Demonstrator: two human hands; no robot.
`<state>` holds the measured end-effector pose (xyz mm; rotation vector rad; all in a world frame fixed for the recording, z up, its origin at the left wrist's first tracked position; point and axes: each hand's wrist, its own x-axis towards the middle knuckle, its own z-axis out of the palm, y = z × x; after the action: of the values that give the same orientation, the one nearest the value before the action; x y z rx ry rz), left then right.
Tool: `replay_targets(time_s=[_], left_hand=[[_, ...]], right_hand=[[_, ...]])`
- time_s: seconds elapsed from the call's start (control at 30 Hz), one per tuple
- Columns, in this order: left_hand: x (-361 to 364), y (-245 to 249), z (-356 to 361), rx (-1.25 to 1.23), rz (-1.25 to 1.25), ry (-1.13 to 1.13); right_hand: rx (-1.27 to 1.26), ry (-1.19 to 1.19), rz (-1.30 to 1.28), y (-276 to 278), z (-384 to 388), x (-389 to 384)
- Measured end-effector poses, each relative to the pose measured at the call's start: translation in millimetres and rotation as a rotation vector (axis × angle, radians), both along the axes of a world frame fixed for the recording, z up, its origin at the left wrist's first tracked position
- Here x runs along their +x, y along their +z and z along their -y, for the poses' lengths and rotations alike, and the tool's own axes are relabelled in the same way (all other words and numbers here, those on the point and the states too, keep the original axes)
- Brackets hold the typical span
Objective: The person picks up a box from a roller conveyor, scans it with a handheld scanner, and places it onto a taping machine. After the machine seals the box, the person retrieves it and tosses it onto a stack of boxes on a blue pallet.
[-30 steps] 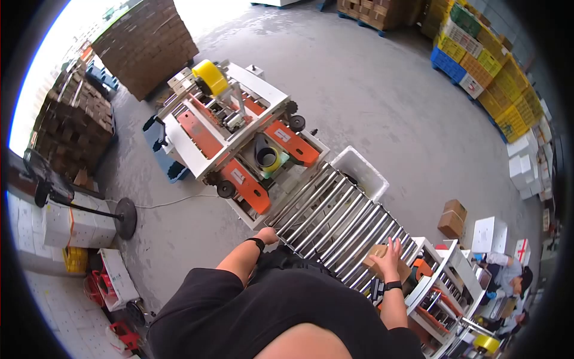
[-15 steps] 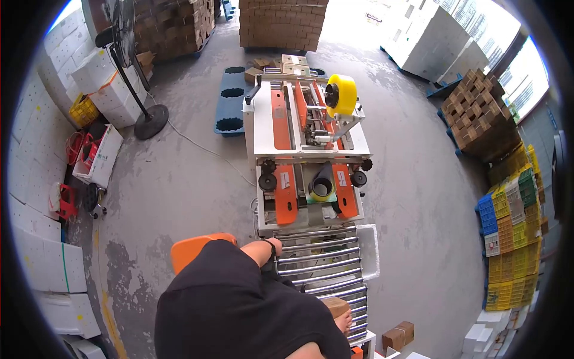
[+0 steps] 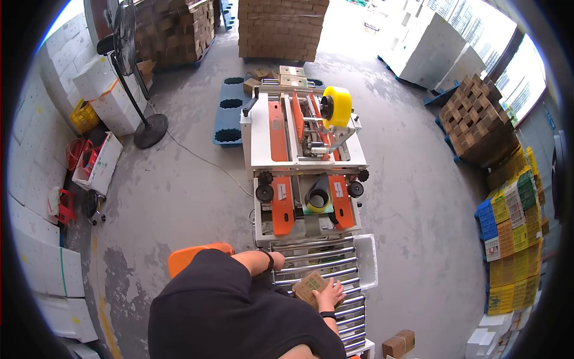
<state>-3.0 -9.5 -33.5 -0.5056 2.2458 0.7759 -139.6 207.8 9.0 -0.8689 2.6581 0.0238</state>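
Observation:
A small brown cardboard box [image 3: 310,287] with green print lies slantwise on the roller conveyor [image 3: 344,261]. My right hand [image 3: 329,294], with a dark band at the wrist, grips its right side with the fingers spread over it. My left hand [image 3: 277,261] rests at the conveyor's left rail, close to the carton-sealing machine; its fingers are too small and partly hidden to make out. Beyond the rollers stands the carton-sealing machine [image 3: 260,140], with orange side plates and a big yellow tape roll [image 3: 339,109] on top.
An orange seat [image 3: 185,261] is at my left. A white foam tray [image 3: 366,261] sits along the conveyor's right side. Another brown carton [image 3: 399,344] lies lower right. A standing fan [image 3: 150,130], a blue pallet [image 3: 227,122] and stacked crates [image 3: 511,239] stand around.
My right hand has brought the box forward and up along the rollers, from beside my body toward the machine. The left hand stays by the rail. The view has tilted slightly.

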Motion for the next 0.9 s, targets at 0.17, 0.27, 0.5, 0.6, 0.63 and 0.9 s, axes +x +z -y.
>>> replay_targets(time_s=[0.17,0.27,0.5,0.6,0.63,0.9], left_hand=[[-31,26,-26,0.083,-0.037,-0.227],[-42,52,-50,0.031,-0.119,-0.371],[-59,40,-84,0.052,-0.047,-0.455],[-57,32,-85,0.089,-0.187,-0.474],[-58,28,-88,0.068,-0.154,-0.467],[-83,31,-107,0.030,0.077,-0.352]], right_hand=[[-0.142,-0.113,0.024,-3,-38,9],[-0.093,-0.114,-0.032,-10,-43,27],[-0.079,-0.309,0.041,1,-43,35],[-0.015,-0.375,0.154,25,-39,34],[-0.024,-0.365,0.136,18,-42,34],[-0.065,-0.313,0.056,2,-56,30]])
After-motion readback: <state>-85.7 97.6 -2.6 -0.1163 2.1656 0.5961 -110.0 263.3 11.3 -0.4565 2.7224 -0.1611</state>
